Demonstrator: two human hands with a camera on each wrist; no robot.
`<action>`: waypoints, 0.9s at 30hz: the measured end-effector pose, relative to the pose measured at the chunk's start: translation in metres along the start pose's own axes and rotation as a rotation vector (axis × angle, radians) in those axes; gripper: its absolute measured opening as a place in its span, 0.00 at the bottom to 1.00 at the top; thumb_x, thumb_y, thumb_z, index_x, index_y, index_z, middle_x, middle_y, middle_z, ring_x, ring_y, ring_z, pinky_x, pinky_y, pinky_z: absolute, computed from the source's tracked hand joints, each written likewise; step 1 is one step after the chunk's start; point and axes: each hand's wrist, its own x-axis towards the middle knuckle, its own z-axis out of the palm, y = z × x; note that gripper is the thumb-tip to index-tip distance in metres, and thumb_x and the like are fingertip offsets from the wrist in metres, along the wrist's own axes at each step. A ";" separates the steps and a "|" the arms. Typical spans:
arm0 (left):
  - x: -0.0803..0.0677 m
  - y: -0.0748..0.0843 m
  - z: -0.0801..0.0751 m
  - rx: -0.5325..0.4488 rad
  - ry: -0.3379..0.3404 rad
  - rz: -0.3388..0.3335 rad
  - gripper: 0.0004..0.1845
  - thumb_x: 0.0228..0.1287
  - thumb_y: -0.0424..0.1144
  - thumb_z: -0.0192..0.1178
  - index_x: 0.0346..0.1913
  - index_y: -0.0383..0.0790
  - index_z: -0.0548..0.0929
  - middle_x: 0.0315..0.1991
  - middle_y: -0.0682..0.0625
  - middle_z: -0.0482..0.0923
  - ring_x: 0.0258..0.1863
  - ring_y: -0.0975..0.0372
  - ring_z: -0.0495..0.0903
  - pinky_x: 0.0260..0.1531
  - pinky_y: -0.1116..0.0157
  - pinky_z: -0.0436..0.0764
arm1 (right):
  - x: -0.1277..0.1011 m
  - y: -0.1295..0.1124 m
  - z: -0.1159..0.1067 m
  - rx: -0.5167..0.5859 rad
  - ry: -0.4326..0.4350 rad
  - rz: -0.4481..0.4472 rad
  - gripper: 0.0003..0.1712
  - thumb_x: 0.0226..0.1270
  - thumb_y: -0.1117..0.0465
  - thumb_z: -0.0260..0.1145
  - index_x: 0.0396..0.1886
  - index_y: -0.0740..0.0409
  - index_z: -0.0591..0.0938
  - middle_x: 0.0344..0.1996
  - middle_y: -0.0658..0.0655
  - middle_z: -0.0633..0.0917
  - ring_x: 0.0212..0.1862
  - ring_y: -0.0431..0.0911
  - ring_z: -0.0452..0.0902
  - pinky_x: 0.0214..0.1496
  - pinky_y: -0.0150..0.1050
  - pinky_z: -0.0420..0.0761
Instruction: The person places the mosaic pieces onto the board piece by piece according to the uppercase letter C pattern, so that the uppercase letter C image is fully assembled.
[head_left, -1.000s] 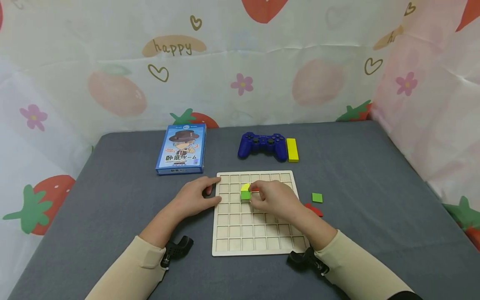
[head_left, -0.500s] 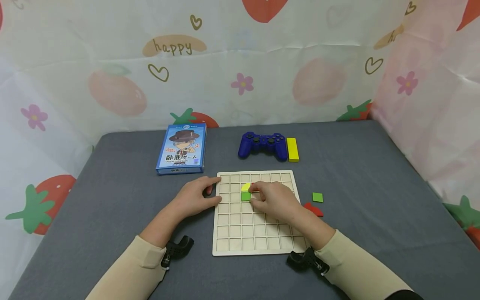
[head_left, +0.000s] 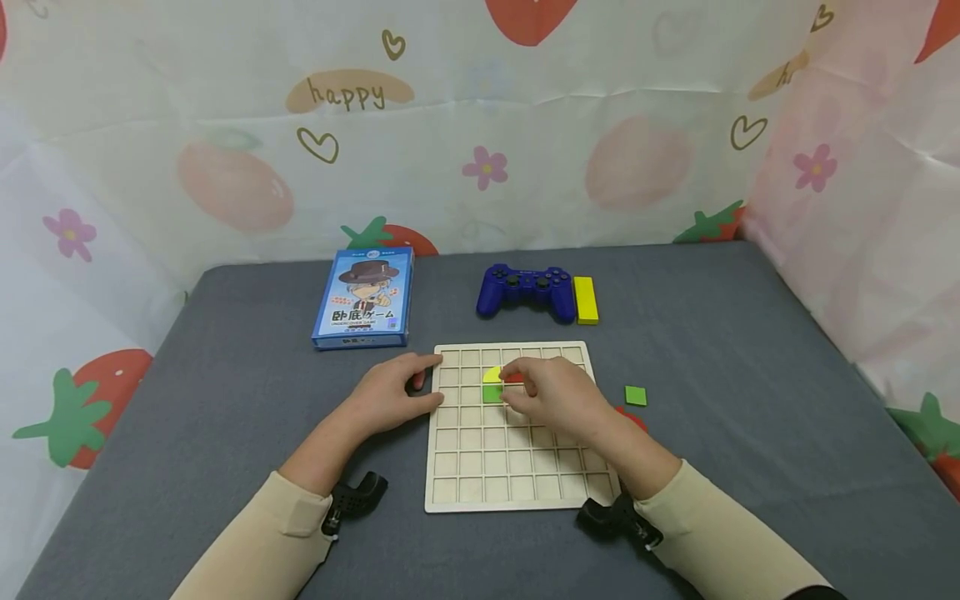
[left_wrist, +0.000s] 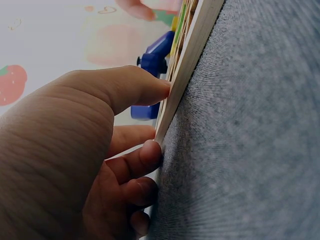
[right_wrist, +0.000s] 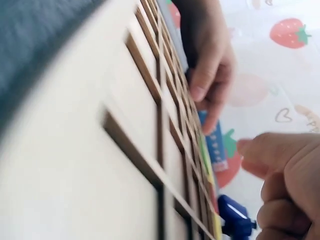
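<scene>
A wooden grid board (head_left: 459, 487) lies on the table. In its cells sit a yellow piece with a rounded corner (head_left: 492, 374), a green square tile (head_left: 491, 394) just below it, and a red piece (head_left: 514, 378) to the right, partly hidden behind my right hand (head_left: 558, 396). That hand is over the board, thumb and index finger a little apart with nothing between them; in the right wrist view its other fingers are curled. My left hand (head_left: 393, 390) rests its thumb and index fingertips on the board's left rim, its lower fingers beside the edge in the left wrist view.
Right of the board lie a green square tile (head_left: 635, 396) and a red piece (head_left: 634, 419), mostly behind the right forearm. Behind the board are a blue game controller (head_left: 527, 292), a yellow bar (head_left: 586, 301) and a blue game box (head_left: 363, 298).
The green tile beside my right fingers has gone from slightly raised to flat in its cell. The right fingers have let go and lifted slightly, uncovering more red. The left hand stays put.
</scene>
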 end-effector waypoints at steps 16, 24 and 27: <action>-0.001 0.000 0.000 -0.007 0.001 -0.002 0.29 0.57 0.51 0.63 0.62 0.47 0.75 0.29 0.54 0.67 0.24 0.63 0.64 0.27 0.63 0.63 | -0.014 -0.013 -0.046 0.080 0.080 -0.086 0.16 0.64 0.52 0.65 0.51 0.46 0.81 0.14 0.46 0.66 0.16 0.38 0.56 0.21 0.35 0.59; -0.001 0.000 0.001 -0.007 0.005 -0.001 0.29 0.57 0.51 0.64 0.62 0.47 0.75 0.29 0.54 0.67 0.25 0.63 0.65 0.27 0.63 0.63 | -0.021 -0.013 -0.065 0.156 0.099 -0.103 0.20 0.62 0.50 0.66 0.53 0.46 0.80 0.14 0.47 0.63 0.16 0.39 0.55 0.22 0.35 0.62; -0.001 0.000 0.001 -0.005 0.007 0.002 0.28 0.57 0.51 0.63 0.61 0.46 0.75 0.29 0.54 0.67 0.25 0.63 0.65 0.28 0.63 0.63 | -0.023 -0.011 -0.074 0.177 0.105 -0.096 0.21 0.61 0.48 0.66 0.53 0.46 0.80 0.14 0.46 0.61 0.17 0.40 0.54 0.24 0.36 0.63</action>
